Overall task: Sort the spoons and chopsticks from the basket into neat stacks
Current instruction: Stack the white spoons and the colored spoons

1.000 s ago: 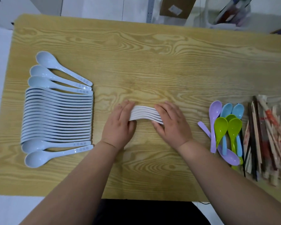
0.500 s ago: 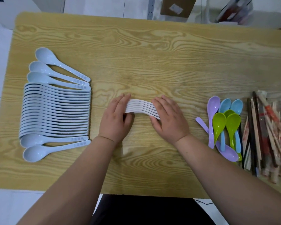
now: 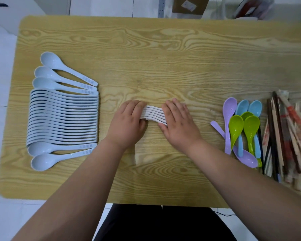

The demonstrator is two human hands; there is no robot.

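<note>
1. While both hands stay where they were a second ago, the left hand point(image 3: 127, 124) and right hand point(image 3: 179, 124) clasp the two ends of the white spoons point(image 3: 153, 114), a small nested stack lying on its side at the middle of the counter point(image 3: 163, 58).
2. Nothing else has shifted since then. The pale blue spoons point(image 3: 63, 117) sit in the same row at the left, and the coloured spoons point(image 3: 240, 129) lie at the right, just beside the chopsticks point(image 3: 285, 136).
3. Both ends of the white stack are hidden under fingers, so its bowls and handle tips cannot be seen, and the count is hard to tell.
4. The chopsticks are blurred and cut off by the right edge of the view.
</note>
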